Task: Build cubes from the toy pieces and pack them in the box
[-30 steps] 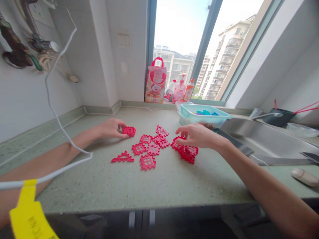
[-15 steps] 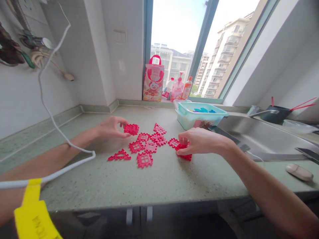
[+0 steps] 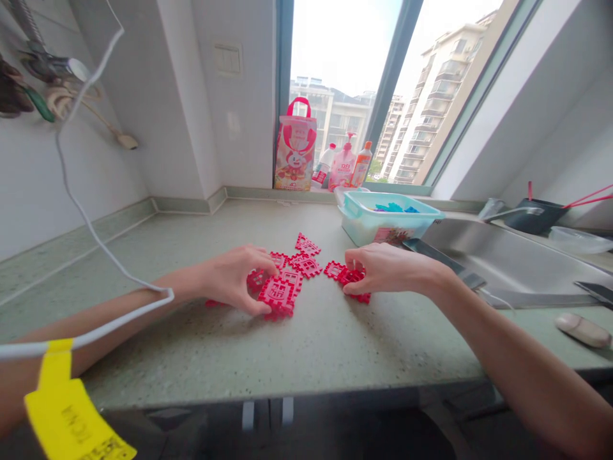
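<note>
My left hand [image 3: 244,275] grips a red square building panel [image 3: 278,292] with toothed edges, thumb below and fingers above, over other red panels on the counter. Beyond it lie a red triangular panel [image 3: 306,245] and a toothed panel with a window cut-out [image 3: 306,264]. My right hand [image 3: 371,269] is closed on another red toothed panel [image 3: 355,283], held low at the counter. Touching that one is a further red panel [image 3: 334,269]. Part of the left-hand group is hidden under my left hand.
A light-blue tub [image 3: 383,220] with blue pieces stands behind my right hand, beside the steel sink [image 3: 502,265]. Bottles [image 3: 342,166] and a pink bag [image 3: 295,150] line the windowsill. A white cable [image 3: 90,230] with a yellow tag crosses my left forearm.
My left hand has moved right and toward the counter's front edge, carrying its red panel over the other panels. My right hand has barely moved and still holds its panel.
</note>
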Demonstrator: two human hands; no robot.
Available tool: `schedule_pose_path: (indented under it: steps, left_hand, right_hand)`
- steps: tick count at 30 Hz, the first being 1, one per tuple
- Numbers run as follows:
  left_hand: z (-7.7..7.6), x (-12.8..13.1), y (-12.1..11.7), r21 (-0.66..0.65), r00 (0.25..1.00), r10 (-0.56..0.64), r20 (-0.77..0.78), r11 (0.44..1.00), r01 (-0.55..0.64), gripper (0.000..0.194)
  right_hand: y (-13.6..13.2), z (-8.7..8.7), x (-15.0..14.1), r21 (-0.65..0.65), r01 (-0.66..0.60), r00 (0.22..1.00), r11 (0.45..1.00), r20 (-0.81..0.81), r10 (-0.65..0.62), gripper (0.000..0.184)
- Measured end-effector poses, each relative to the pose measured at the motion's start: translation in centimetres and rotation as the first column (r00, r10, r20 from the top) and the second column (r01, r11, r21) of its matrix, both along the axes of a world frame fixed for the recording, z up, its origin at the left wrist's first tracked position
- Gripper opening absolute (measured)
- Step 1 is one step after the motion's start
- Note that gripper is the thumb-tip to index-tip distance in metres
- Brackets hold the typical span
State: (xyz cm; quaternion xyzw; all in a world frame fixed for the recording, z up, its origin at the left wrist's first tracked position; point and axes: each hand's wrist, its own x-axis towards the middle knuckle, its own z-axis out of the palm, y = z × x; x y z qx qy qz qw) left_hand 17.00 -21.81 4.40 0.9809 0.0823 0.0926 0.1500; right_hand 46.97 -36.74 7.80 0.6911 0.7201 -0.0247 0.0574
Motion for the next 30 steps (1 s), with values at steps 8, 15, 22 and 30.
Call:
schedule_pose_path:
  steps: [8,15,22,30]
  left_hand:
    - [1.1,0.1,-1.0,0.086,0.994,0.089,-0.058,0.993,-0.084,0.046]
    - [0.7,0.4,-1.5,0.175,0.997,0.064,-0.031,0.983,-0.058,0.045]
    - [0.9,0.3,-2.1,0.235,1.0,0.013,-0.014,0.972,-0.01,0.039]
    - [0.4,0.5,-2.4,0.198,0.998,-0.047,0.032,0.979,0.04,0.035]
  right_hand:
    - [0.5,0.0,0.9,-0.047,0.009,0.997,0.999,-0.077,-0.012,0.042]
    - [1.0,0.0,1.5,-0.015,-0.003,0.995,1.0,-0.103,0.002,0.035]
    - [1.1,0.3,1.4,0.172,-0.081,0.988,0.982,-0.117,0.102,0.028]
    - [3.4,-3.1,0.3,0.387,-0.327,0.842,0.862,-0.294,0.452,0.037]
